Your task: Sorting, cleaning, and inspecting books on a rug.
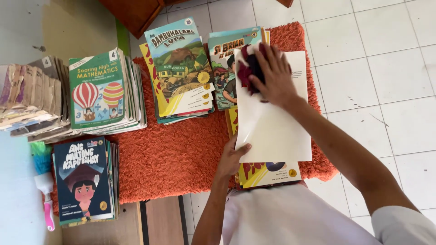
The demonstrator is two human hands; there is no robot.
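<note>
Far left: a worn stack of brown paper-covered books (27, 97) sits at the scene's left edge, spines fanned, set apart from the cleaner piles.
Left, far: a pile of green mathematics workbooks (103, 93), balloon picture on the top cover, squared up just beside the worn stack.
Left, near: a dark-covered storybook pile (84, 179), a cartoon child on the front, overhangs the near edge of the orange shag rug (172, 159); a small brush with a pink handle (45, 186) lies just left of it.
Centre, far: a landscape-cover storybook stack (179, 68) rests on the rug, sorted by title as the other piles seem to be.
Left hand (234, 156): grip pinching the near left edge of the white-backed book (272, 118), thumb on top; judged to be steadying it so it does not slide.
White-backed book: lies back cover up on a yellow-edged stack at the rug's right side, directly before the person.
Right hand (272, 75): fingers spread flat, pressing a dark red cloth (249, 68) onto the far end of the white cover; the flat palm suits wiping.
Right, far: a blue-cover storybook (225, 68) is partly hidden under cloth and book.
Surround: white tiled floor (386, 68) to the right.
</note>
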